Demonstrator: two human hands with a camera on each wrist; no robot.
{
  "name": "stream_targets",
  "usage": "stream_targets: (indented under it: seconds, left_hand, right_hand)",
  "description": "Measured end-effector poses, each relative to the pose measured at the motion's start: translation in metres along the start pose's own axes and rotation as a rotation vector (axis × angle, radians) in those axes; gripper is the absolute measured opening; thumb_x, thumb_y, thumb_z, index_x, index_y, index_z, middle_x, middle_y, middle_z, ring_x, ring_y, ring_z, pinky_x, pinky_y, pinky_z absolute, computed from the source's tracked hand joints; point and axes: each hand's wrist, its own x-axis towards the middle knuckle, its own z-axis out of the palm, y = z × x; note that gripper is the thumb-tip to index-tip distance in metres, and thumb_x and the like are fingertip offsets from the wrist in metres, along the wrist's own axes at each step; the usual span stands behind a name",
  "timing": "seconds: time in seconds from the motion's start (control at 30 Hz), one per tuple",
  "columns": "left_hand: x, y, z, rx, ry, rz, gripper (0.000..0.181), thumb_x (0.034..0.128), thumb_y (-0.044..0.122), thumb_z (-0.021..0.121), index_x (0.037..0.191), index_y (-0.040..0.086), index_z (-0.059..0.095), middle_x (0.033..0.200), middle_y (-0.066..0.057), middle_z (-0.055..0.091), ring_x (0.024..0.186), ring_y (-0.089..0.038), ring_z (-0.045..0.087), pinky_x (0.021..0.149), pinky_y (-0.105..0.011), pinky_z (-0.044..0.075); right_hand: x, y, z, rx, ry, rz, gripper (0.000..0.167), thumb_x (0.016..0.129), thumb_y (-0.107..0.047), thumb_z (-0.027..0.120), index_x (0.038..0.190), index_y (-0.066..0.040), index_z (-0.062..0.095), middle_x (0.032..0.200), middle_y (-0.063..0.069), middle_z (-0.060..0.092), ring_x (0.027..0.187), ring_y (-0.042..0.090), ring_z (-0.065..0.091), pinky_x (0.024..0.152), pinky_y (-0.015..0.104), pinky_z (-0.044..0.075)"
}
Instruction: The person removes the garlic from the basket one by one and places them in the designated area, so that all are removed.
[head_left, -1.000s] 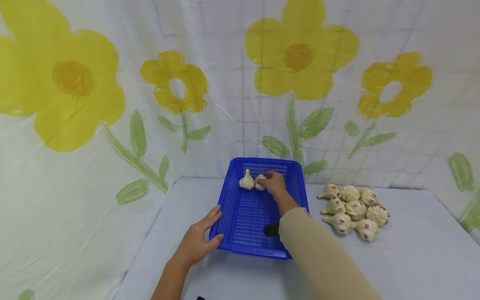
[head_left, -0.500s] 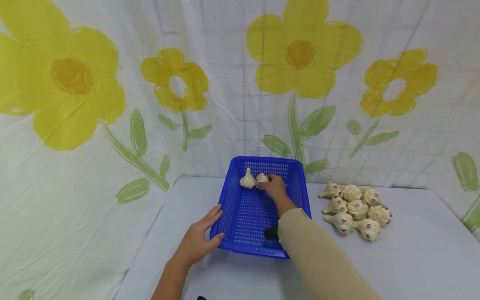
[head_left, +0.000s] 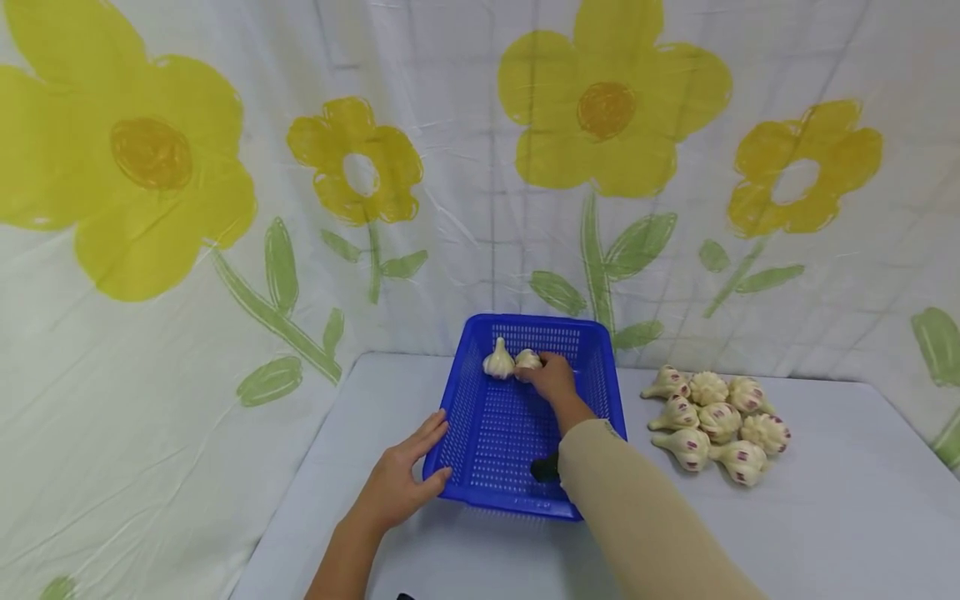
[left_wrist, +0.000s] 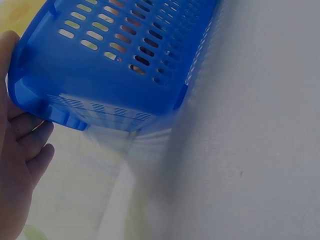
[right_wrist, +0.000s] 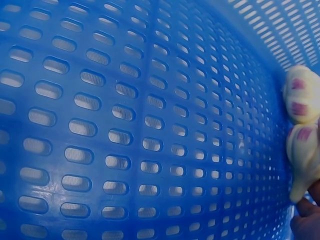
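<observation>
In the head view my right hand (head_left: 555, 381) reaches into a blue perforated plastic basket (head_left: 467, 417). Thumb and fingers pinch a white garlic bulb (head_left: 527, 362) near the back wall. To its left, close beside it, another garlic bulb (head_left: 498, 362) stands with its stem up. The right wrist view shows the pinched bulb (right_wrist: 302, 150) with purple marks, its stem at my fingertips (right_wrist: 305, 220), and the second bulb (right_wrist: 301, 95) just above. My left hand (head_left: 393, 483) rests against the basket's left rim near the front corner, fingers extended; in the left wrist view its fingers (left_wrist: 35, 137) touch the rim's outside.
Several garlic bulbs (head_left: 718, 422) with purple marks lie in a group on the white table (head_left: 847, 500), right of the basket. Behind stands a white curtain (head_left: 465, 250) printed with yellow flowers. A black device (head_left: 545, 468) shows at my right wrist, over the basket floor.
The head view shifts slightly. My right hand stays on the same bulb with barely any movement, and my left hand keeps its place at the rim.
</observation>
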Motion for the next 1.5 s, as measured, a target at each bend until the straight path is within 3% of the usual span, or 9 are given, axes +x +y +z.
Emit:
stream_targets:
  seconds: [0.27,0.5,0.8,1.07,1.5]
  left_hand:
    - [0.003,0.000,0.002,-0.003,-0.010,-0.003,0.063,0.0854,0.025,0.071,0.144,0.013,0.051,0.155,0.010,0.039,0.140,-0.014,0.041,0.109,-0.042,0.041]
    - [0.003,0.002,0.002,0.006,0.012,0.028,0.065,0.0829,0.023,0.074,0.143,0.011,0.052,0.155,0.008,0.040,0.140,-0.017,0.042,0.110,-0.044,0.041]
    - [0.004,0.004,0.003,-0.002,-0.003,0.050,0.065,0.0832,0.021,0.073,0.143,0.009,0.052,0.154,0.005,0.041,0.141,-0.017,0.041,0.110,-0.045,0.040]
    - [0.005,0.002,0.000,0.040,-0.008,0.049,0.064,0.0833,0.024,0.073,0.142,0.010,0.053,0.154,0.006,0.041,0.141,-0.018,0.042,0.111,-0.046,0.040]
    - [0.006,-0.003,-0.003,0.033,0.033,0.075,0.054,0.0866,0.018,0.071,0.138,0.005,0.057,0.152,0.001,0.045,0.138,-0.021,0.046,0.109,-0.045,0.042]
  right_hand:
    - [0.001,0.002,-0.004,0.005,0.010,0.012,0.062,0.084,-0.034,0.076,0.132,0.001,0.058,0.129,0.022,0.062,0.116,0.036,0.060,0.096,0.049,0.052]
    - [0.000,0.001,-0.005,0.008,0.012,0.014,0.062,0.086,-0.034,0.076,0.134,0.000,0.058,0.131,0.021,0.061,0.118,0.036,0.060,0.097,0.048,0.052]
    - [-0.004,0.000,-0.010,0.010,0.041,0.015,0.059,0.088,-0.033,0.074,0.135,-0.001,0.058,0.131,0.021,0.061,0.119,0.036,0.059,0.096,0.048,0.052]
    - [-0.003,-0.007,-0.015,-0.005,0.070,-0.029,0.060,0.087,-0.037,0.074,0.134,-0.003,0.059,0.130,0.019,0.063,0.116,0.035,0.061,0.094,0.047,0.053]
    - [-0.004,-0.024,-0.020,0.037,0.017,-0.110,0.067,0.087,-0.041,0.073,0.140,-0.004,0.054,0.135,0.018,0.059,0.120,0.033,0.060,0.096,0.046,0.054]
